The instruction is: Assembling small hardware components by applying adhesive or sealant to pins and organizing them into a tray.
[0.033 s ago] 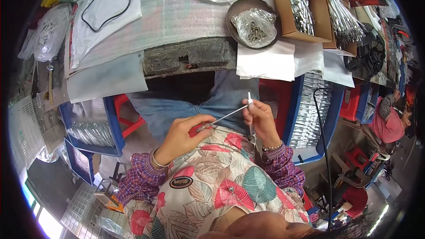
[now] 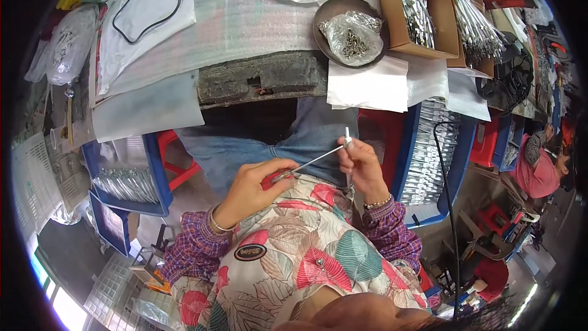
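Mid-assembly over the lap, below the desk [image 2: 257, 76] edge: left hand [image 2: 254, 187] grip clamped on a red-handled tool [image 2: 274, 177], its thin metal rod [image 2: 315, 160] running up to the right hand [image 2: 361, 165], pinched shut on a small white tube [image 2: 348, 138]. Next likely calls for keeping rod and tube lined up while seating them

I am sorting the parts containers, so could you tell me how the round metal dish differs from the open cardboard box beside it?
The round metal dish is shallow and grey; the cardboard box is deep, rectangular and brown. The dish holds a clear bag of small metal pieces; the box holds long silvery rods, loose. Both sit on the workbench, touching.
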A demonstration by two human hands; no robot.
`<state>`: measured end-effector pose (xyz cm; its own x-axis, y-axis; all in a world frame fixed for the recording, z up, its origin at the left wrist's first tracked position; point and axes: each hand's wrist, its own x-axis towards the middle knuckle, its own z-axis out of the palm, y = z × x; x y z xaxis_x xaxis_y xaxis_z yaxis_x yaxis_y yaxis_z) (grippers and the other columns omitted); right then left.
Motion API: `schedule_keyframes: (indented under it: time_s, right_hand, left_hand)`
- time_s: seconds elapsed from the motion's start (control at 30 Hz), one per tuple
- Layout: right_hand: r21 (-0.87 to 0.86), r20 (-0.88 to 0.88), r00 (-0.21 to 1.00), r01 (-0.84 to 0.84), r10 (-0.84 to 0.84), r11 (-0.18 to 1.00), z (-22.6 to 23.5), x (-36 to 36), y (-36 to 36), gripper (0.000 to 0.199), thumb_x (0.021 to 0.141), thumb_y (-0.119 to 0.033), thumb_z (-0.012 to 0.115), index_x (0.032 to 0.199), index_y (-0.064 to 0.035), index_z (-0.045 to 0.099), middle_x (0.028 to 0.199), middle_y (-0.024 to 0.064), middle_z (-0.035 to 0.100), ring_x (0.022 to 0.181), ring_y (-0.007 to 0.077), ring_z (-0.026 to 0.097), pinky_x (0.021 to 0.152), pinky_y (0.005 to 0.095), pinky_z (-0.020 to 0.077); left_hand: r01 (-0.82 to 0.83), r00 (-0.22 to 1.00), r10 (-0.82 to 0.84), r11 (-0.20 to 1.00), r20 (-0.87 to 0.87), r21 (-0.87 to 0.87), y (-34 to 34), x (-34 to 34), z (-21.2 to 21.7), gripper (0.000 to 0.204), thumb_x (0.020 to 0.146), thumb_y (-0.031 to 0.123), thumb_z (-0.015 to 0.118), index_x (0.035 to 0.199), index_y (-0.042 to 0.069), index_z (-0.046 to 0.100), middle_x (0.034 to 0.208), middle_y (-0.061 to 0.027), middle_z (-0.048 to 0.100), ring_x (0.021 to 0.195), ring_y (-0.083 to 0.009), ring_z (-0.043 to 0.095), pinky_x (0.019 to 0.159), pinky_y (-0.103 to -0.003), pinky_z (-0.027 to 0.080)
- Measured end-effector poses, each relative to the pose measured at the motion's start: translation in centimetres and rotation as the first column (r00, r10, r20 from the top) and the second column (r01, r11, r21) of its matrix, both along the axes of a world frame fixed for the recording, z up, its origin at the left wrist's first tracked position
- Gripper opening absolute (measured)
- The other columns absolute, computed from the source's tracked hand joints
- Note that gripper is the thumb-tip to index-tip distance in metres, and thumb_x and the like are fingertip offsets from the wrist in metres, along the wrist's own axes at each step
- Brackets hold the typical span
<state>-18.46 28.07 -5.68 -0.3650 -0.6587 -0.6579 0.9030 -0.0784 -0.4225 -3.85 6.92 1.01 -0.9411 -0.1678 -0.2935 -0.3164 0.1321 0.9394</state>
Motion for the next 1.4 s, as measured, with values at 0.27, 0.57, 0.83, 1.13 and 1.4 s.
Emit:
schedule_keyframes:
  time_s: [0.27, 0.57, 0.83, 1.13, 1.4]
  right_hand:
    - [-0.355, 0.66, 0.748, 0.388, -0.066, 0.851, -1.7, -0.5, 1.6, 0.016, 0.095, -0.018, 0.048, 0.099, -0.0022, 0.048, 0.065, 0.0004, 0.041, 0.052, 0.0069, 0.037, 0.042, 0.0198, 0.0351]
    - [-0.377, 0.67, 0.741, 0.386, -0.04, 0.842, -2.1, -0.4, 1.6, 0.014, 0.093, -0.015, 0.05, 0.099, -0.0032, 0.046, 0.066, 0.0003, 0.042, 0.053, 0.0071, 0.037, 0.043, 0.0199, 0.0339]
    - [-0.339, 0.618, 0.783, 0.337, -0.061, 0.878, -1.9, -0.3, 1.6, 0.016, 0.093, -0.017, 0.049, 0.101, -0.0035, 0.046, 0.066, 0.0001, 0.042, 0.053, 0.0072, 0.037, 0.042, 0.0195, 0.0334]
    - [-0.295, 0.523, 0.849, 0.269, -0.081, 0.917, -1.8, -0.3, 1.6, 0.018, 0.094, -0.018, 0.048, 0.103, -0.0029, 0.046, 0.065, -0.0009, 0.041, 0.051, 0.0061, 0.035, 0.043, 0.0183, 0.0301]
    - [-0.221, 0.396, 0.913, 0.196, -0.096, 0.955, -1.5, -0.2, 1.4, 0.019, 0.093, -0.019, 0.051, 0.102, -0.0018, 0.051, 0.067, -0.0003, 0.043, 0.051, 0.0054, 0.035, 0.044, 0.0181, 0.0296]
  left_hand:
    - [0.017, 1.0, -0.017, 1.0, -0.011, -0.002, 0.3, -0.2, 0.1, 0.027, 0.079, 0.007, 0.067, 0.104, 0.0, 0.063, 0.096, -0.0137, 0.067, 0.085, -0.0253, 0.067, 0.074, -0.029, 0.05]
    - [0.031, 1.0, -0.031, 0.999, 0.001, 0.01, 0.7, -0.2, 0.2, 0.026, 0.08, 0.006, 0.065, 0.105, 0.0, 0.063, 0.095, -0.0135, 0.067, 0.083, -0.0223, 0.067, 0.071, -0.028, 0.05]
    - [0.037, 0.999, -0.037, 0.999, 0.036, 0.024, 0.8, -0.2, 0.0, 0.027, 0.079, 0.006, 0.065, 0.106, 0.0, 0.063, 0.095, -0.0124, 0.068, 0.078, -0.0184, 0.066, 0.067, -0.026, 0.049]
    - [0.042, 0.996, -0.045, 0.998, 0.075, 0.04, 0.8, -0.3, 0.1, 0.028, 0.079, 0.006, 0.066, 0.106, 0.001, 0.063, 0.095, -0.0123, 0.068, 0.077, -0.0179, 0.066, 0.065, -0.026, 0.049]
    - [0.043, 0.995, -0.046, 0.998, 0.091, 0.041, 0.6, -0.3, 0.2, 0.029, 0.078, 0.002, 0.064, 0.106, 0.001, 0.063, 0.097, -0.0107, 0.068, 0.085, -0.0162, 0.066, 0.075, -0.025, 0.049]
